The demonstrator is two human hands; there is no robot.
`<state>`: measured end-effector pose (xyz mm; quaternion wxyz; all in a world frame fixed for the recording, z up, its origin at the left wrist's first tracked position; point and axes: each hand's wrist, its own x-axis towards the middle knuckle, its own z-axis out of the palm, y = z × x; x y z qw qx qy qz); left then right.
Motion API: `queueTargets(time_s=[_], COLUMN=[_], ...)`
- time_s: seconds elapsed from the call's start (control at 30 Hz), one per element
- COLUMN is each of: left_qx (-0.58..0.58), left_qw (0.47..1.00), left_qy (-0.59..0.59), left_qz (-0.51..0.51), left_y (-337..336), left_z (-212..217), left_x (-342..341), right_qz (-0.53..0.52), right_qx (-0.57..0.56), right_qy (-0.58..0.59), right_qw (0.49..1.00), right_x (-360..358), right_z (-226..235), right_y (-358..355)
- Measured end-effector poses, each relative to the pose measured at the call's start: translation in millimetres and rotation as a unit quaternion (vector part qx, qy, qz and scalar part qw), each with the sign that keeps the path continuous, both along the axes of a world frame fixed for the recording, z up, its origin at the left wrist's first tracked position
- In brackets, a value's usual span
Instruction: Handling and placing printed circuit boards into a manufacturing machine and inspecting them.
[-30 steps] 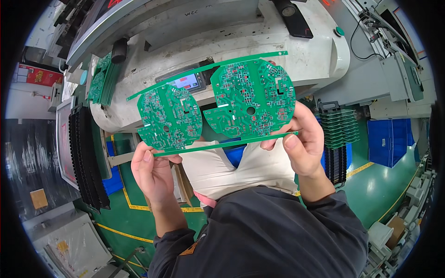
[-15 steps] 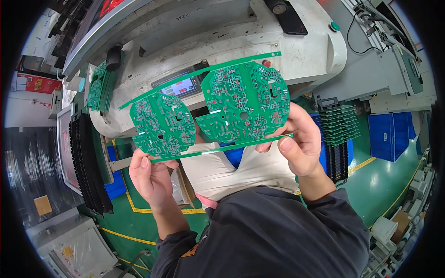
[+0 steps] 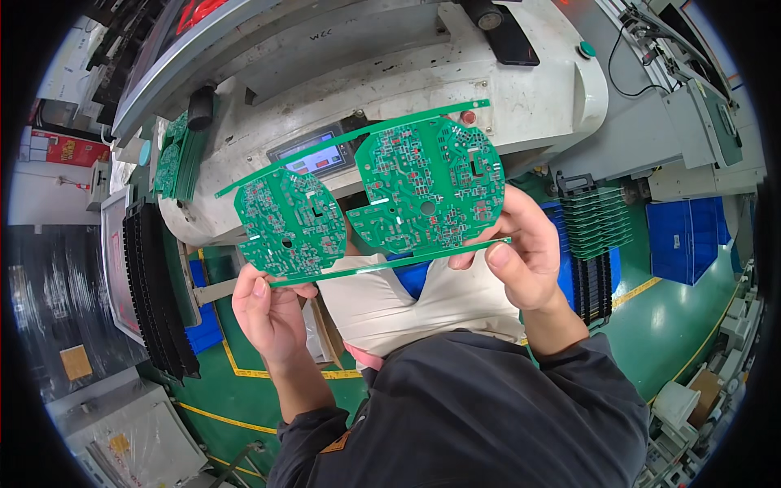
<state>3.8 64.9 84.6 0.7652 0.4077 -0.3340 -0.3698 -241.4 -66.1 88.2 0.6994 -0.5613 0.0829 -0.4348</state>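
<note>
Both the left hand (image 3: 272,313) and right hand (image 3: 529,252) pinch the green circuit panel (image 3: 374,203) by its lower rail, fingers off the components, raised flat before the grey machine (image 3: 407,73), apparently for inspection.

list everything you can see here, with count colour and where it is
circuit board panel: 1, green, two round boards joined by thin rails, held up at centre
machine housing: 1, off-white, behind the panel
small screen: 1, dark frame, on the machine front above the panel
stacked boards: several, green, upper left beside the machine
slotted rack: 1, black, left
slotted rack with boards: 1, black and green, right
bins: at least 1, blue, far right
floor: green with yellow lines
left hand: grips the panel's lower left edge
right hand: grips the panel's lower right edge
</note>
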Motion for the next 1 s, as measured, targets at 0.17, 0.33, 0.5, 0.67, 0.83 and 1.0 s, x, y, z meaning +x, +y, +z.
queueTargets(time_s=[0.17, 0.33, 0.5, 0.67, 0.83, 1.0], left_qx=[0.017, 0.037, 0.059, 0.056, 0.057, 0.124], left_qw=[1.000, 0.998, 0.995, 0.993, 0.989, 0.964], left_qy=[0.001, -0.033, -0.024, -0.009, 0.042, 0.156], left_qz=[-0.003, -0.044, -0.081, -0.106, -0.129, -0.173], left_y=[3, -2, -6, -9, -12, -18], left_z=[-3, -6, -10, -18, -54, -99], left_x=[-6, -27, -40, -49, -62, -90], right_qz=[-0.062, -0.002, -0.022, -0.095, -0.157, -0.252], right_qx=[0.038, 0.034, 0.065, 0.069, 0.103, 0.089], right_qy=[0.027, 0.062, 0.039, 0.036, 0.025, 0.086], right_qw=[0.997, 0.997, 0.997, 0.993, 0.982, 0.960], right_x=[11, 24, 43, 42, 43, 28], right_z=[-18, -34, -37, -41, -56, -93], right_y=[0, 15, 37, 43, 50, 40])
